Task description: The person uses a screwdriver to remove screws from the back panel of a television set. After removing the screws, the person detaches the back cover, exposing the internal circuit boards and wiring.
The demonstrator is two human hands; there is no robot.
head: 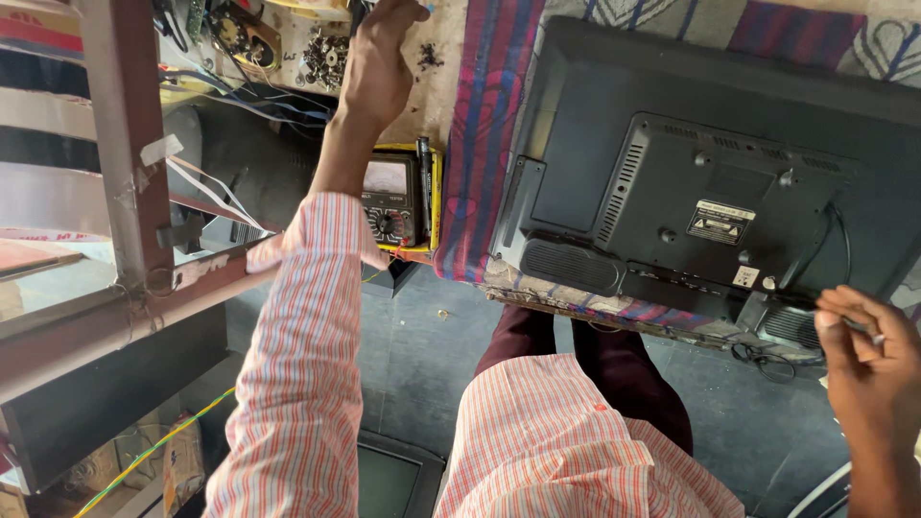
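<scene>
Television (729, 182): face-down, long axis along your table's near edge. Your right hand (868, 360) pinches a thin tool (861, 326) there. Left hand (379, 58), outstretched: grip hidden.

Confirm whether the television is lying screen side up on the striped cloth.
No: the television lies face down, its vented black back panel and rating label facing up, on the striped cloth.

Site: electronics repair workshop | evidence: television (710, 182) back-up on tabletop (451, 86); meter (395, 203); loose screws (326, 58); wires (240, 101)
</scene>
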